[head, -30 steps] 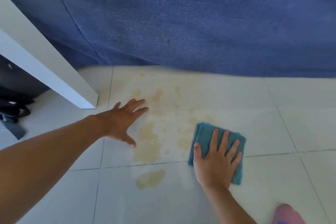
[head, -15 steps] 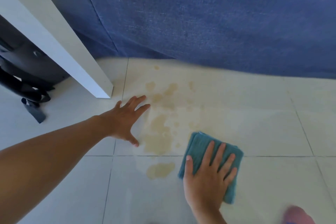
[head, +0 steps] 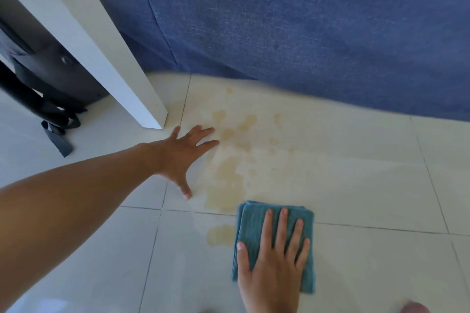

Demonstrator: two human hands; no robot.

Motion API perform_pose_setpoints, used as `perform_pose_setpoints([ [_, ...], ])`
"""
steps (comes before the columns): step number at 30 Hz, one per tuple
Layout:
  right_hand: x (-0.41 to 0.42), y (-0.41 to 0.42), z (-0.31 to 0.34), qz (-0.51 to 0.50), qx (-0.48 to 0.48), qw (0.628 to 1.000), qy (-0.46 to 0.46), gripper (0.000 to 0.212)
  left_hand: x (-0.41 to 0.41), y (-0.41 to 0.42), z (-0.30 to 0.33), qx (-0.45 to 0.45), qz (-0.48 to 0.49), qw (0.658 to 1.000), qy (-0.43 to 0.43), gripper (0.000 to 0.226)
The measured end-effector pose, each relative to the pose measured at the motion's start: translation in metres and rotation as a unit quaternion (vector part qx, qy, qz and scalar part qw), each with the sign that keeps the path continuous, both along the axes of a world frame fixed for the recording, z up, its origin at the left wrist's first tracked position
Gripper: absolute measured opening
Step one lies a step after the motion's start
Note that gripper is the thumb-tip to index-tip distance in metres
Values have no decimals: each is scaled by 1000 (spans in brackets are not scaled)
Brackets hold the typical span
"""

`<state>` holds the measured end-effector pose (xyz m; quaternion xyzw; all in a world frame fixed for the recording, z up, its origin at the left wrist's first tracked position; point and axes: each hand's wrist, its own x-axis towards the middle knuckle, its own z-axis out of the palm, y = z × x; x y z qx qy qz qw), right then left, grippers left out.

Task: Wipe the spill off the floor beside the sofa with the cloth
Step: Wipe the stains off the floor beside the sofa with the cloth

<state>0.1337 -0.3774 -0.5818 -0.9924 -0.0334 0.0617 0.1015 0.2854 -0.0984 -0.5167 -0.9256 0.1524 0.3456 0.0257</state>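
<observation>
A yellowish-brown spill [head: 229, 175] spreads in patches over the pale floor tiles [head: 356, 185] in front of the blue sofa [head: 305, 33]. A folded teal cloth [head: 251, 226] lies flat on the floor at the spill's near right edge. My right hand [head: 274, 262] presses down on the cloth with fingers spread. A small separate puddle [head: 218, 235] touches the cloth's left side. My left hand [head: 181, 157] rests flat on the tile, fingers apart, at the left edge of the spill.
A white furniture leg [head: 122, 66] slants down to the floor just left of the spill. Behind it lies a dark bag with straps [head: 50, 99]. A pinkish object [head: 414, 309] shows at the bottom right edge.
My right hand has dragged the cloth toward me and slightly left, down across the tile joint, leaving the right part of the spill fainter. The left hand has stayed planted.
</observation>
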Motion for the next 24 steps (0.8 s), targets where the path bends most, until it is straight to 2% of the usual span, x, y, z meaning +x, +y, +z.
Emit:
perform_pose_setpoints([
  [13,-9,35,3,-20,28,999,28,83,-4,2,-7,28,-18,999,14,157],
  [21,-8,72,6,41,64,997,33,81,-3,11,-2,37,-30,999,4,155],
  [24,-4,57,4,106,59,992,19,79,-4,12,2,40,-26,999,5,154],
])
